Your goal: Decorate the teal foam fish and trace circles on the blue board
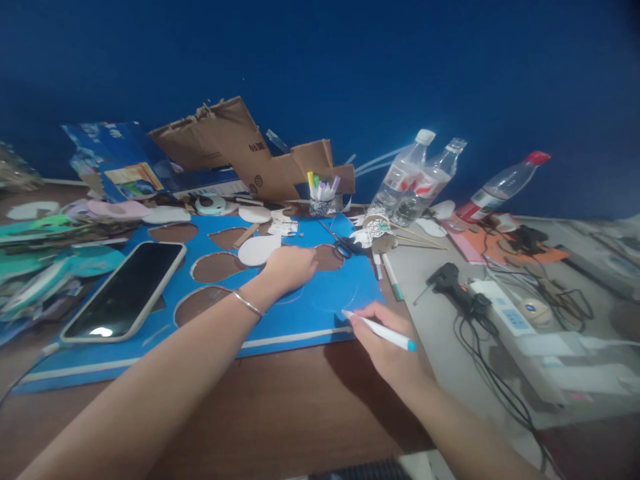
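A blue board (280,337) with several oval holes lies on the brown table. My right hand (387,333) grips a white marker (385,333) with a teal end, its tip at the board beside a faint drawn curve. My left hand (291,268), with a silver bangle at the wrist, rests on the board near a hole, its fingers curled; whether anything is under them is hidden. Touching or close beside that hand is a white oval piece (257,250). Dark scissors (345,247) lie just beyond my left hand, to its right.
A phone (125,290) lies on the board's left part. Cut foam scraps (60,267) pile up farther left. Behind are torn cardboard (227,143), a marker cup (321,205) and plastic bottles (400,175). A glue gun (445,280), cables and a power strip (505,310) occupy the right.
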A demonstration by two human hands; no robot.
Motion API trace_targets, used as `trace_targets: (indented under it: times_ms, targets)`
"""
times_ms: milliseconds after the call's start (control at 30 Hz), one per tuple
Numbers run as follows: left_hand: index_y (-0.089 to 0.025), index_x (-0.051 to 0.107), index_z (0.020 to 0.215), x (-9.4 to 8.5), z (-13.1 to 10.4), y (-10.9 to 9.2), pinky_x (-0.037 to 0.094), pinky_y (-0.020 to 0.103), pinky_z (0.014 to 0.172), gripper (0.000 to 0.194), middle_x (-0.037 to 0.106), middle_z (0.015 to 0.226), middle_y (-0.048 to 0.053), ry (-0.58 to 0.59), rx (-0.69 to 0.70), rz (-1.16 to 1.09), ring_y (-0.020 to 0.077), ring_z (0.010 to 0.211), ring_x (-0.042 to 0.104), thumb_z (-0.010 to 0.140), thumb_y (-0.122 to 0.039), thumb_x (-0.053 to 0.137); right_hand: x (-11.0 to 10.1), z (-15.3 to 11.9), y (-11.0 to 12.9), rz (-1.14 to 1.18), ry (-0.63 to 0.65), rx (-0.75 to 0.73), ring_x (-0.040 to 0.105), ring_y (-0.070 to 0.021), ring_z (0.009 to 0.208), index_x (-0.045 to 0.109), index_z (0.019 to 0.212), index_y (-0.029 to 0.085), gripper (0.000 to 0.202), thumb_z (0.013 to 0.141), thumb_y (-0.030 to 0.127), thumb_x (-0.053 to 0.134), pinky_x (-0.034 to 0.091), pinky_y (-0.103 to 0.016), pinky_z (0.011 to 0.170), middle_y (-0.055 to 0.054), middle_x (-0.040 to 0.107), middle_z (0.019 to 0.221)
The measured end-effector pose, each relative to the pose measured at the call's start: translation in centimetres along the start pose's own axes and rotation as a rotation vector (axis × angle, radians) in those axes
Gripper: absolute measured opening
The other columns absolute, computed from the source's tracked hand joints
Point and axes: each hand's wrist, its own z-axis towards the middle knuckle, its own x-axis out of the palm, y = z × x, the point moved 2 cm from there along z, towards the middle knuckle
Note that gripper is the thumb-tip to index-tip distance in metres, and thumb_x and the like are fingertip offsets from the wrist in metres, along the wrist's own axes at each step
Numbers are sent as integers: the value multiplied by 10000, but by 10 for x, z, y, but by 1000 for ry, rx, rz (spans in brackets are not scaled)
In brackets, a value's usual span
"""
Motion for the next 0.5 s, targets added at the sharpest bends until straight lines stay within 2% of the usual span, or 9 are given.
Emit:
trace_targets:
  times_ms: [100,233,500]
  targets:
    - [-182,603,974,-1,1,2,472,349,644,397,661,872,96,7,20,0,265,791,614,858,-374,276,4,-2,3,-50,-60,-77,386,-84,463,537,611,179,206,778,300,533,312,-193,426,40,443,508]
    - [-186,580,1032,-1,2,4,472,349,652,402,659,876,97,25,26,9,259,789,615,862,-387,276,10,1,-1,-106,-72,-179,403,-82,468,500,577,181,233,786,279,532,321,-189,437,39,431,503]
    - [-188,582,987,1,3,5,459,336,626,397,654,828,95,23,51,5,249,750,611,860,-393,267,15,3,-7,-172,-104,-277,450,-80,486,552,628,177,171,790,233,540,366,-185,476,30,503,538]
